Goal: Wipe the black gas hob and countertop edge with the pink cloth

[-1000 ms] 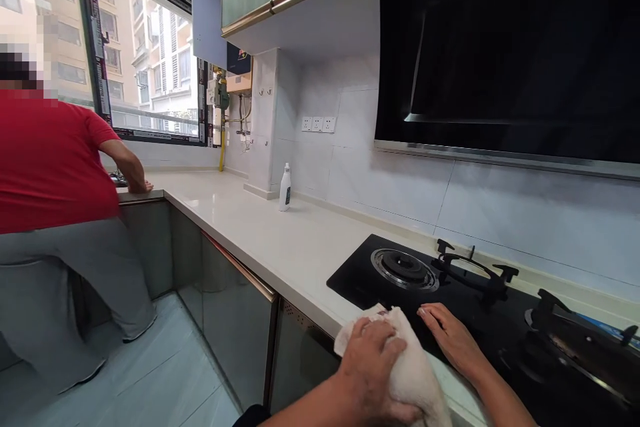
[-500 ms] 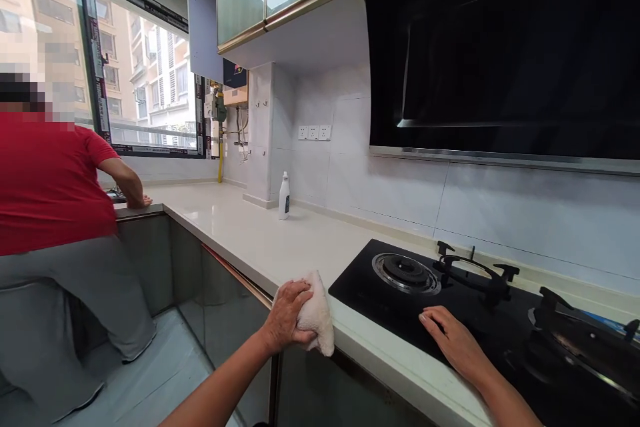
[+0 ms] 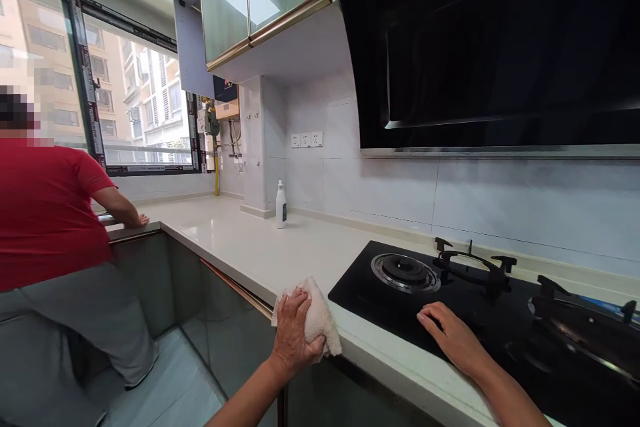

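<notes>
My left hand (image 3: 296, 332) presses a white cloth (image 3: 320, 317) over the front edge of the pale countertop (image 3: 235, 240), left of the hob. Its fingers are wrapped over the cloth, and part of the cloth spreads out to the right of them. On the black gas hob (image 3: 360, 280), my right hand (image 3: 447, 333) rests palm down near the front, its fingers loosely bent and holding nothing. A round burner (image 3: 405, 272) lies just behind that hand.
A white bottle (image 3: 281, 205) stands upright by the wall. Above the hob hangs a black range hood (image 3: 480, 53). At the far left, a person in a red shirt (image 3: 50, 207) leans at the counter. A removed pot support (image 3: 475, 263) sits across the hob's back.
My left hand has shifted slightly right and turned more upright, with the cloth spread wider. My right hand stays almost where it was. The view has tilted a little.
</notes>
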